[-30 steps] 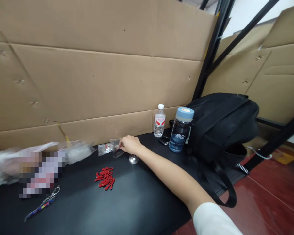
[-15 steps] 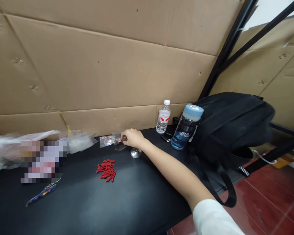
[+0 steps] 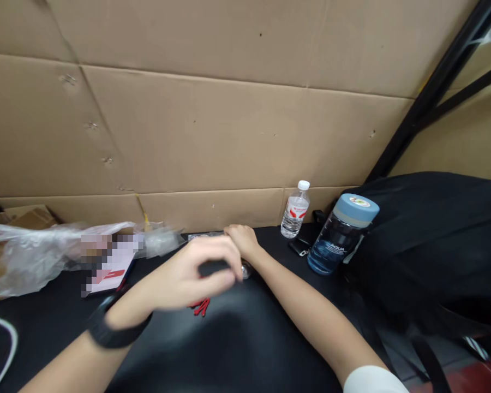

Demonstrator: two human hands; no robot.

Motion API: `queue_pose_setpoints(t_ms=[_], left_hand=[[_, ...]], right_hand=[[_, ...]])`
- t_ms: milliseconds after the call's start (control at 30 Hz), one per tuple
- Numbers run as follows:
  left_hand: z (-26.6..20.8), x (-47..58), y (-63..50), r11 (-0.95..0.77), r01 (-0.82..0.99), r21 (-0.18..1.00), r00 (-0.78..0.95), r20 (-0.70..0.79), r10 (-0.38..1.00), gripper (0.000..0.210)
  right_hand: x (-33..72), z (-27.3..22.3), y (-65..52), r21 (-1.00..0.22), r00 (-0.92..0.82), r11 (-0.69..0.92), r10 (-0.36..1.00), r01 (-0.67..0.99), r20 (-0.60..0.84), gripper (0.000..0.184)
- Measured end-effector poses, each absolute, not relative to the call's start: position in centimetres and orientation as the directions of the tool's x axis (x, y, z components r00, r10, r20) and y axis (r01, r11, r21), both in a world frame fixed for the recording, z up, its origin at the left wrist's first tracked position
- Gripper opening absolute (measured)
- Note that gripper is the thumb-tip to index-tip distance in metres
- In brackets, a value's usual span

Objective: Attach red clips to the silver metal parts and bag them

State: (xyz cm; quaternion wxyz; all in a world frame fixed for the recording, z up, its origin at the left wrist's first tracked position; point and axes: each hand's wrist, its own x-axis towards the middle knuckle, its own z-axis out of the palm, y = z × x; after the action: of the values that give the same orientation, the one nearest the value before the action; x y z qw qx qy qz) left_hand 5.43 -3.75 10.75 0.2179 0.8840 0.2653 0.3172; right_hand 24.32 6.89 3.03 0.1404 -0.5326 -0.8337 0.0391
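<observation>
My left hand [image 3: 196, 270], blurred and wearing a black wristband [image 3: 117, 327], reaches across the middle. Its fingers are curved, with a gap between them and the thumb, and I see nothing in it. Its fingertips are next to a small shiny round metal piece [image 3: 246, 270] on the black tabletop. Farther back, my right hand [image 3: 243, 240] is bent down at the table, its fingers curled and mostly hidden behind the left hand. Whatever it grips cannot be made out. Red knotted cords [image 3: 202, 307] show partly below my left hand. Clear packets [image 3: 200, 236] are largely covered.
To the right stand a small water bottle [image 3: 295, 210], a blue-lidded bottle [image 3: 341, 234] and a black backpack [image 3: 433, 240]. Plastic bags [image 3: 45, 256] and a printed card or booklet [image 3: 118, 267] lie left. A cardboard wall [image 3: 213, 136] closes the back.
My left hand has come into view from the lower left, over the red cords. My right hand stays low by the packets. The view has shifted, so the bottles and backpack appear farther right.
</observation>
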Motion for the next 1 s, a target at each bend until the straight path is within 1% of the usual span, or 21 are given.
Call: queue_pose_setpoints(t_ms=[33, 67, 100, 133, 167, 233, 267, 300, 333, 367, 400, 467, 500, 567, 667, 733, 800, 900, 1000], left_hand=[[10.1, 5.5, -2.1, -0.764, 0.423, 0.487, 0.656, 0.418, 0.629, 0.018], [9.3, 5.4, -0.4, -0.747, 0.528, 0.403, 0.636, 0.394, 0.663, 0.025], [8.2, 5.3, 1.2, -0.702, 0.639, 0.314, 0.583, 0.397, 0.709, 0.032], [7.1, 5.2, 2.7, -0.652, 0.717, 0.246, 0.545, 0.386, 0.744, 0.038], [6.0, 5.0, 3.8, -0.627, 0.756, 0.189, 0.538, 0.367, 0.759, 0.042], [4.2, 4.7, 5.2, -0.627, 0.769, 0.126, 0.564, 0.328, 0.758, 0.041], [3.5, 4.5, 5.5, -0.636, 0.764, 0.111, 0.578, 0.319, 0.751, 0.036], [3.1, 4.4, 5.6, -0.643, 0.758, 0.11, 0.587, 0.316, 0.745, 0.029], [2.9, 4.3, 5.7, -0.647, 0.754, 0.118, 0.587, 0.32, 0.743, 0.02], [2.8, 4.3, 5.7, -0.645, 0.752, 0.136, 0.581, 0.326, 0.746, 0.012], [2.8, 4.2, 5.7, -0.639, 0.752, 0.164, 0.569, 0.33, 0.753, 0.007], [2.7, 4.0, 5.8, -0.61, 0.754, 0.242, 0.528, 0.328, 0.783, 0.011], [2.7, 3.9, 6.0, -0.588, 0.757, 0.284, 0.503, 0.32, 0.803, 0.013], [2.6, 3.7, 6.2, -0.534, 0.764, 0.363, 0.45, 0.294, 0.843, 0.015], [2.8, 3.7, 6.3, -0.464, 0.754, 0.466, 0.387, 0.255, 0.886, 0.016], [3.1, 3.9, 6.2, -0.432, 0.727, 0.534, 0.364, 0.233, 0.902, 0.019], [3.2, 4.3, 6.0, -0.4, 0.708, 0.582, 0.344, 0.21, 0.915, 0.024], [2.9, 5.1, 5.7, -0.338, 0.73, 0.594, 0.274, 0.198, 0.941, 0.024], [2.3, 5.7, 5.4, -0.3, 0.782, 0.546, 0.225, 0.202, 0.953, 0.019]], right_hand=[[24.9, 3.5, 7.1, -0.257, -0.414, 0.447, 0.893, 0.857, 0.174, 0.013], [25.6, 3.9, 7.3, -0.331, -0.466, 0.489, 0.872, 0.807, 0.153, 0.016], [26.3, 4.2, 7.7, -0.419, -0.559, 0.552, 0.821, 0.721, 0.121, 0.019], [27.1, 4.5, 8.0, -0.49, -0.629, 0.594, 0.769, 0.637, 0.114, 0.017], [27.8, 4.6, 8.4, -0.521, -0.653, 0.619, 0.743, 0.588, 0.146, 0.016], [28.9, 4.2, 9.1, -0.477, -0.602, 0.624, 0.767, 0.618, 0.224, 0.024], [29.2, 3.8, 9.4, -0.45, -0.594, 0.627, 0.77, 0.636, 0.234, 0.031], [29.3, 3.2, 9.6, -0.451, -0.61, 0.637, 0.759, 0.625, 0.226, 0.038], [29.3, 2.7, 9.8, -0.468, -0.628, 0.65, 0.744, 0.598, 0.23, 0.041], [29.2, 2.1, 10.0, -0.492, -0.646, 0.664, 0.725, 0.562, 0.241, 0.038], [29.0, 1.6, 10.1, -0.521, -0.658, 0.677, 0.706, 0.52, 0.262, 0.03], [28.7, 0.9, 10.5, -0.564, -0.65, 0.688, 0.691, 0.456, 0.318, 0.01], [28.7, 0.7, 10.7, -0.585, -0.637, 0.683, 0.694, 0.437, 0.335, 0.002], [28.8, 0.5, 11.1, -0.64, -0.592, 0.642, 0.73, 0.423, 0.341, 0.007], [29.3, 0.3, 11.3, -0.761, -0.465, 0.506, 0.831, 0.406, 0.304, 0.02], [29.4, 0.2, 11.0, -0.854, -0.385, 0.39, 0.888, 0.344, 0.251, 0.028], [29.3, 0.1, 10.2, -0.914, -0.336, 0.302, 0.919, 0.271, 0.205, 0.031], [28.9, -0.2, 8.6, -0.943, -0.244, 0.227, 0.955, 0.242, 0.168, 0.031], [28.4, -0.8, 6.9, -0.942, -0.14, 0.188, 0.978, 0.279, 0.153, 0.034]])
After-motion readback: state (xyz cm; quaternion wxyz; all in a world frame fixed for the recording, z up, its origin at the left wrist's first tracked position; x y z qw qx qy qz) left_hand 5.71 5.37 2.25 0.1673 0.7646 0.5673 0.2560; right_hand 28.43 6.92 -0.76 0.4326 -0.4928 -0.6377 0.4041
